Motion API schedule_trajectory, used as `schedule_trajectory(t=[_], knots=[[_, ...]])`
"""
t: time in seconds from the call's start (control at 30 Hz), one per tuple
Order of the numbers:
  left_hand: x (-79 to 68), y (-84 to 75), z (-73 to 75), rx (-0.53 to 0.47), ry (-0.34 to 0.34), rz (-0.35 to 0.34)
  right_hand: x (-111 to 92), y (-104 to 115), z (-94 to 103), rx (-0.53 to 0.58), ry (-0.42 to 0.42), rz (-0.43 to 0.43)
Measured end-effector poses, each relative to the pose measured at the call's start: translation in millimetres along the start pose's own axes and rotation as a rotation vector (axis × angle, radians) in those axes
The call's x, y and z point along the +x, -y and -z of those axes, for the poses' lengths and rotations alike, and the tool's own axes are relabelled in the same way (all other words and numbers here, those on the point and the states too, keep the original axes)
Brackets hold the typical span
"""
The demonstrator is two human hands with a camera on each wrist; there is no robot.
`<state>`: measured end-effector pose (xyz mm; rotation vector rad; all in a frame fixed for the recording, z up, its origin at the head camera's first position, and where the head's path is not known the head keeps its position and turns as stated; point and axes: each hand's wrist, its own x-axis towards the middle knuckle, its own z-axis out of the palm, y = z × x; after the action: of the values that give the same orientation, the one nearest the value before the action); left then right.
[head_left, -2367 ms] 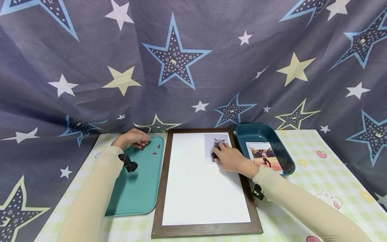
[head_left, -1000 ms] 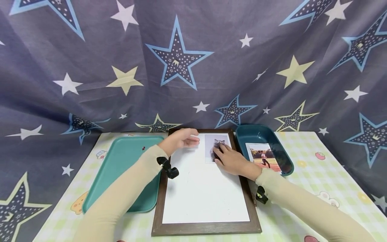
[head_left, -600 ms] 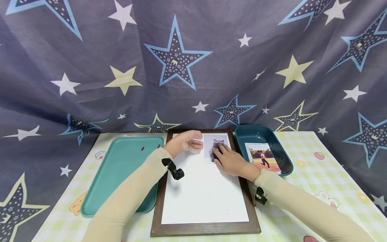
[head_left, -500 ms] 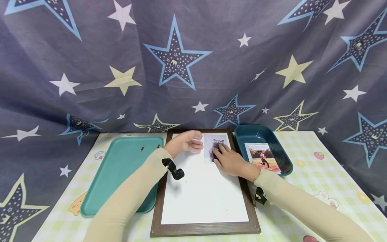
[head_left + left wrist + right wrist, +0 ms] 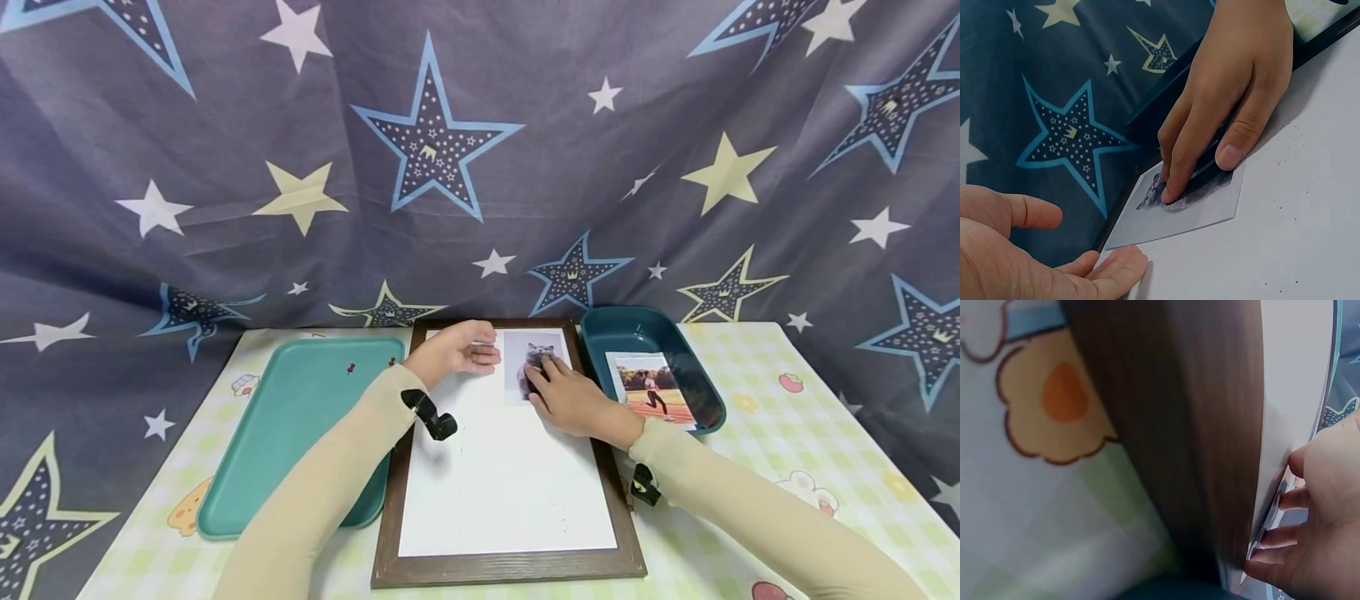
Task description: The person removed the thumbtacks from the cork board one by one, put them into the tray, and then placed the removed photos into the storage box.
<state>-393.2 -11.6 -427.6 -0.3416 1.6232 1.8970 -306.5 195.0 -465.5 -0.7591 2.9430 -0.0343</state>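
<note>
A photo of a grey cat (image 5: 517, 360) lies on the white board (image 5: 480, 467) near its upper right corner. My right hand (image 5: 573, 400) rests on it, fingertips pressing the picture and covering part of the cat. Just left of the photo, my left hand (image 5: 461, 350) hovers over the board with thumb and fingers apart. Seen in the left wrist view, the left hand (image 5: 1041, 256) shows nothing between its fingers, and its fingertips are close to the photo's edge (image 5: 1147, 240). In the right wrist view, the right fingers (image 5: 1279, 536) reach down at the board.
On the left is a green tray (image 5: 300, 433) with red push pins (image 5: 351, 367) near its far end, partly behind the left sleeve. A dark teal bin (image 5: 622, 329) at right holds a photo of a runner (image 5: 654, 387). A brown frame (image 5: 510, 571) borders the board.
My left hand has come from the pins on the tray, rightward to beside the cat photo, and has stayed nearly still there lately. The right hand keeps its place on the photo.
</note>
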Motion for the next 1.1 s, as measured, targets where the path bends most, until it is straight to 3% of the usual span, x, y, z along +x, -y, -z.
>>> schedule_trajectory(t=[0.47,1.1], knots=[[5.7,-0.1,3.3,-0.021,0.009,-0.005,0.8,1.1,-0.3,-0.001,-0.002,-0.003],[15.6,6.7,12.6,-0.083,0.111,0.007,1.6,2.3,3.9,-0.011,0.001,-0.004]])
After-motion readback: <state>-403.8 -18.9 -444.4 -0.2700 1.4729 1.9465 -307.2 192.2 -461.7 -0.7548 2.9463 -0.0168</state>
